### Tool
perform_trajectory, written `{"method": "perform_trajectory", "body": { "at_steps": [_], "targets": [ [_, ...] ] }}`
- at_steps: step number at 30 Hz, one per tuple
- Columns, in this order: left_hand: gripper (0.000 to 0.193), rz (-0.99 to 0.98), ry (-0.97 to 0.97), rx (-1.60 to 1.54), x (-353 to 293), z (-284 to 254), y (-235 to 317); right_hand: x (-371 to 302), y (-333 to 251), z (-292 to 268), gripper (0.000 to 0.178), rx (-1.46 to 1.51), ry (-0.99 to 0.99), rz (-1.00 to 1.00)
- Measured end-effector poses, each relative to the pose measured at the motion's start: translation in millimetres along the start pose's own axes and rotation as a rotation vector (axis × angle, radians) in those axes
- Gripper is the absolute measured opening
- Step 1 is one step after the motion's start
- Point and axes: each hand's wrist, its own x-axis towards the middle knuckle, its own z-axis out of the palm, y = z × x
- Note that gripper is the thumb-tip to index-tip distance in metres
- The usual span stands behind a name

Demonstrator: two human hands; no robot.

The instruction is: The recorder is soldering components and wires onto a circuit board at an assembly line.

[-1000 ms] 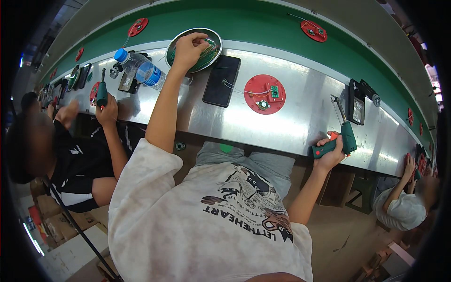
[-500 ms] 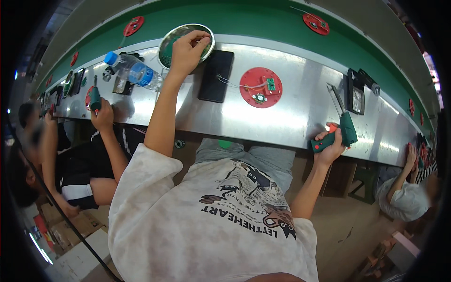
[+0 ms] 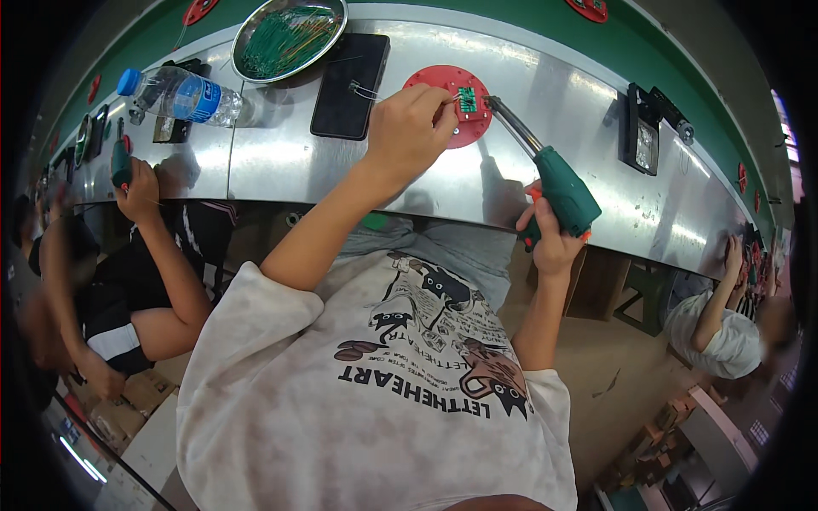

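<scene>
A round red disc (image 3: 470,136) lies on the metal bench, with a small green circuit board (image 3: 467,100) on it. Over the disc's left side, my left hand (image 3: 407,132) is closed in a pinch beside the board. A thin wire appears at its fingertips; its far end is too small to make out. My right hand (image 3: 555,243) grips a green soldering gun (image 3: 567,192) with an orange-red trigger. The gun's long metal tip reaches the board's right edge; whether they touch I cannot tell. Thin white wires from the disc run left, partly hidden behind my left hand.
A metal bowl (image 3: 239,70) of green wires stands at the back left. Nearer are a black phone (image 3: 349,98) and a water bottle (image 3: 183,95) lying on its side. A black box (image 3: 641,136) sits to the right. People work on both sides; one at left holds another soldering gun (image 3: 121,162).
My left hand has moved from the bowl to the red disc. My right hand has brought the soldering gun left, its tip now at the board. The whole view has shifted somewhat.
</scene>
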Motion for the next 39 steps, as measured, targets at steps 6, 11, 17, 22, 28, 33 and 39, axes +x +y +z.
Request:
{"method": "perform_trajectory", "body": {
  "at_steps": [6,11,17,22,28,33,39],
  "targets": [
    [0.006,0.070,0.025,0.080,-3,9,0,0,-5,5,0.029,-0.003,-0.039,0.051],
    [0.005,0.099,0.046,0.086,-5,14,-5,1,-6,10,0.029,-0.012,-0.046,0.064],
    [0.005,0.141,0.073,0.095,-6,18,-12,5,-6,12,0.029,-0.030,-0.065,0.056],
    [0.005,0.160,0.087,0.109,-5,19,-13,4,-4,11,0.028,-0.025,-0.049,0.093],
    [0.004,0.196,0.103,0.127,-5,18,-15,6,-1,10,0.029,-0.040,-0.052,0.126],
    [0.007,0.221,0.117,0.138,-3,19,-17,4,4,13,0.038,0.061,0.092,0.022],
    [0.007,0.140,0.043,0.154,-6,14,-13,7,13,11,0.041,0.184,0.124,0.050]
  ]
}}
